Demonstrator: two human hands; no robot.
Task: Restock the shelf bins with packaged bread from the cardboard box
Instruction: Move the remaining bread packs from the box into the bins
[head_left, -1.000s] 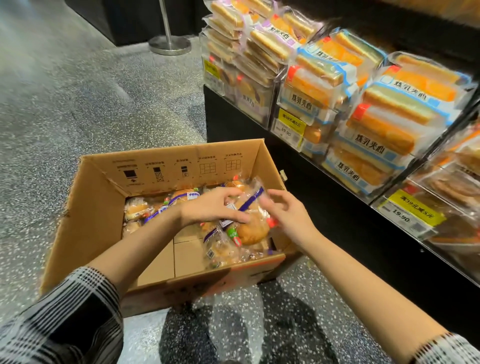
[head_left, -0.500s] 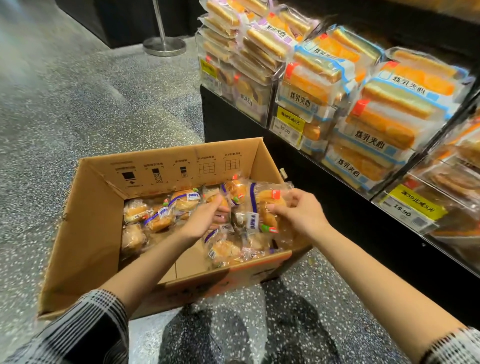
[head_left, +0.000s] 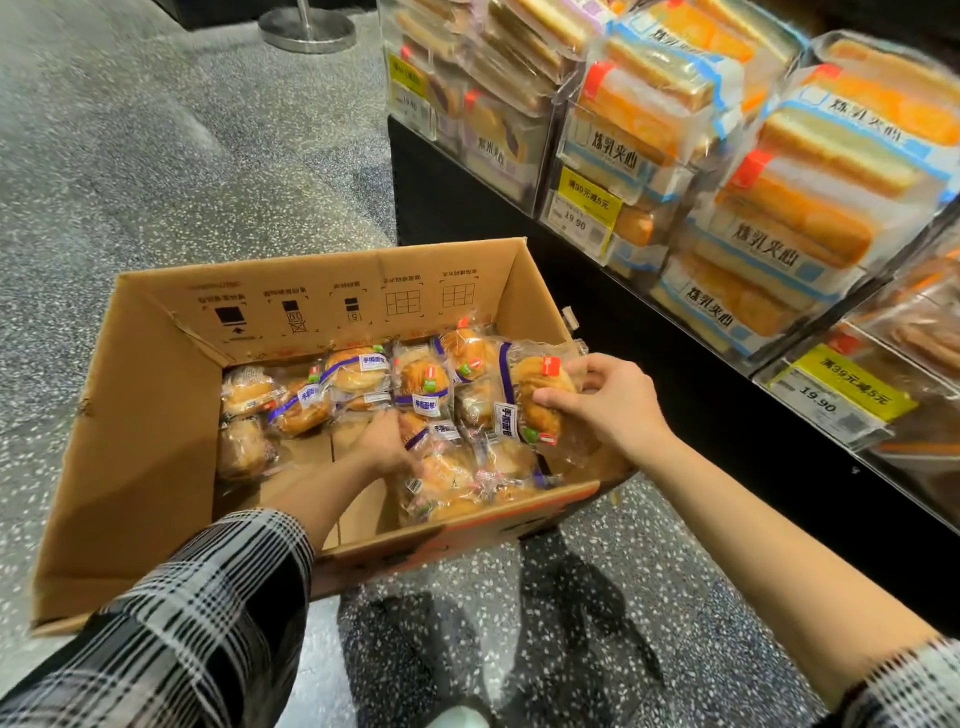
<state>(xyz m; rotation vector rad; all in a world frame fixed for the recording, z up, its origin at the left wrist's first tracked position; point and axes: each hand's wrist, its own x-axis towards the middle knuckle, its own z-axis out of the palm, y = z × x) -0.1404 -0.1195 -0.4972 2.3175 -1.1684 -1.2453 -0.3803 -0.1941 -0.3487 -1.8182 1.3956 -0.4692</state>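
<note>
Open cardboard box (head_left: 156, 415) on the speckled floor (head_left: 130, 156), just beside the dark base of the shelf (head_left: 467, 197). Inside the box, many clear-wrapped bread packets (head_left: 358, 371) with purple bands, heaped along the far wall and the end nearest the shelf; bare cardboard bottom at the near left.

Right hand (head_left: 608, 400) above the box's shelf-side edge, grip pinching one bread packet (head_left: 535, 400) by its side, thumb and fingers pressed on the wrapper, packet lifted above the heap.

Left hand (head_left: 384, 441) down inside the box among the packets, fingers partly buried under wrappers; grip state impossible to tell. Plaid sleeve (head_left: 208, 597) over the box's near wall.

Beyond the box, clear shelf bins (head_left: 582, 130) stacked with sliced sandwich-bread packs (head_left: 779, 208), yellow price tags (head_left: 587, 205) on the bin fronts. Farther past the box, a metal stanchion base (head_left: 311, 26) on the floor.
</note>
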